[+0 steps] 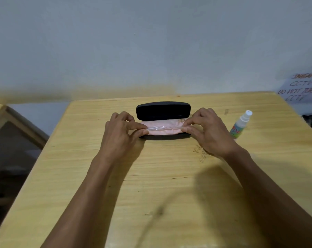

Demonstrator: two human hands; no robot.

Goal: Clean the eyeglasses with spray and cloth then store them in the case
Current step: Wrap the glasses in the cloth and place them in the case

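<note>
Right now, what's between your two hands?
Between the left hand and right hand, the head view shows clear eyeglasses on pink cloth in the open case.

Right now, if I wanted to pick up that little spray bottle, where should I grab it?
Take the spray bottle round its labelled body, below the white nozzle, coming from the right, probably. It stands alone on the table, right of the right hand, so that side is free, and the body is wider than the nozzle.

I am reading a handwritten paper sign (302, 88) on the wall at far right: "CCTV", then "DO NOT TUR…", cut off by the frame edge, then "CCTV" again. The spray bottle (240, 125) label is staying too blurred for me.
</note>
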